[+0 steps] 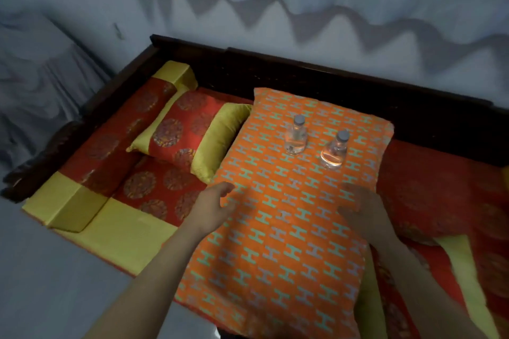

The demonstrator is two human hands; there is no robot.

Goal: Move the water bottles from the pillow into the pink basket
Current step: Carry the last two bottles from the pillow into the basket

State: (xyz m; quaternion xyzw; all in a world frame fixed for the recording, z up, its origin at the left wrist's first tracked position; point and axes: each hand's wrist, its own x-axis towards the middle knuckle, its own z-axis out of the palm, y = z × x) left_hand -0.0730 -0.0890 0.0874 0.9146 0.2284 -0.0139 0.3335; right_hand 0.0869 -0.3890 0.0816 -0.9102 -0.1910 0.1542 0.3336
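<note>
Two small clear water bottles with grey caps stand upright on the far part of a big orange pillow (275, 242) patterned with teal H shapes: the left bottle (296, 136) and the right bottle (334, 150). My left hand (213, 208) hovers at the pillow's left edge, fingers apart and holding nothing. My right hand (363, 212) hangs over the pillow's right side, just short of the right bottle, blurred, fingers spread and holding nothing. No pink basket is in view.
The pillow lies on a red and yellow cushioned daybed (132, 231) with a dark wooden frame (303, 69). A red and yellow cushion (190, 135) lies to the pillow's left. Grey draped cloth (275, 8) covers the wall behind.
</note>
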